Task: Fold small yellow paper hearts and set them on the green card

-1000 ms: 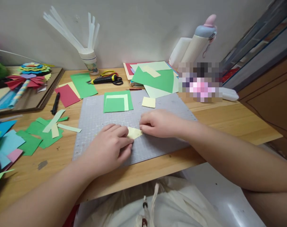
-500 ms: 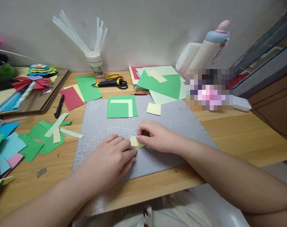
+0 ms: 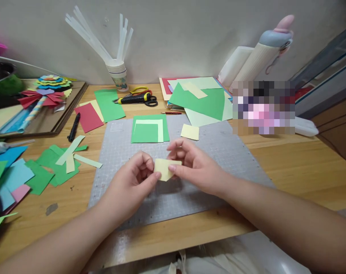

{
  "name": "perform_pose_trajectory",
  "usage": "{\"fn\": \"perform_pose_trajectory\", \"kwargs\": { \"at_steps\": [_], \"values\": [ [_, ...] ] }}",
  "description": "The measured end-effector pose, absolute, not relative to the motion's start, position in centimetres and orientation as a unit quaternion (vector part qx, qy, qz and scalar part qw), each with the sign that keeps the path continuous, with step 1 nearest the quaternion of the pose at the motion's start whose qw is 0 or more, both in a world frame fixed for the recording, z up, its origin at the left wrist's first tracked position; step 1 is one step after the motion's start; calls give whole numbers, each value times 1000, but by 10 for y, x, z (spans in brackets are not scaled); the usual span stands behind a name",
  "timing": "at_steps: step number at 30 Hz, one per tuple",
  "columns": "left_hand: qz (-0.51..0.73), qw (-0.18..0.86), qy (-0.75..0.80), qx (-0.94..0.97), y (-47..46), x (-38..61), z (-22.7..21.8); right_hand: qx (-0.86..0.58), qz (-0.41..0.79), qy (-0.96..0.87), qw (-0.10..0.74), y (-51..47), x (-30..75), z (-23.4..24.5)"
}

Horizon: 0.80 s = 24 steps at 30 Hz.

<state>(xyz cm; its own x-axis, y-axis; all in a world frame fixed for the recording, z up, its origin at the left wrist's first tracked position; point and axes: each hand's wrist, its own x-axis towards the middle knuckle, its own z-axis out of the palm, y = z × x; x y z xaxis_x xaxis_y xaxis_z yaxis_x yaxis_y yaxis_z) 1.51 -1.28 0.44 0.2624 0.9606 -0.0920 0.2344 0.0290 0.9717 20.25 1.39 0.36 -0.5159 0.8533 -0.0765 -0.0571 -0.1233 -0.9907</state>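
Pale yellow paper (image 3: 162, 168): over grey cutting mat (image 3: 230, 156)
Left hand (image 3: 133, 176): pinching its left edge
Right hand (image 3: 199, 167): pinching its right side
Table (image 3: 298, 163): light wood
Wall (image 3: 184, 38): grey, behind table

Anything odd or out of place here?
Two things. A dark grey patch on the wooden tabletop, left of the cutting mat, breaks the grain; stain or wear, can't tell. At right, a pixelated block hides whatever is there. The pale yellow paper between left hand and right hand shows no visible tear.
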Motion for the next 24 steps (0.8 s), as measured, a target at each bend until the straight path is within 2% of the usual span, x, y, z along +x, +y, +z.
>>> {"fn": "perform_pose_trajectory", "kwargs": {
  "at_steps": [2,4,10,16,24],
  "values": [
    [396,512,504,572,-13,18,4,-373,714,-482,346,9,198,2],
    [417,494,512,566,-15,20,4,-379,755,-437,310,5,194,0],
    [405,459,492,619,-18,14,3,-397,777,-397,286,6,192,-1],
    [307,311,391,810,-15,5,8,-349,823,-377,243,10,197,1],
    [349,90,361,860,-21,-1,12,-302,855,-340,249,6,197,0]
  ]
}}
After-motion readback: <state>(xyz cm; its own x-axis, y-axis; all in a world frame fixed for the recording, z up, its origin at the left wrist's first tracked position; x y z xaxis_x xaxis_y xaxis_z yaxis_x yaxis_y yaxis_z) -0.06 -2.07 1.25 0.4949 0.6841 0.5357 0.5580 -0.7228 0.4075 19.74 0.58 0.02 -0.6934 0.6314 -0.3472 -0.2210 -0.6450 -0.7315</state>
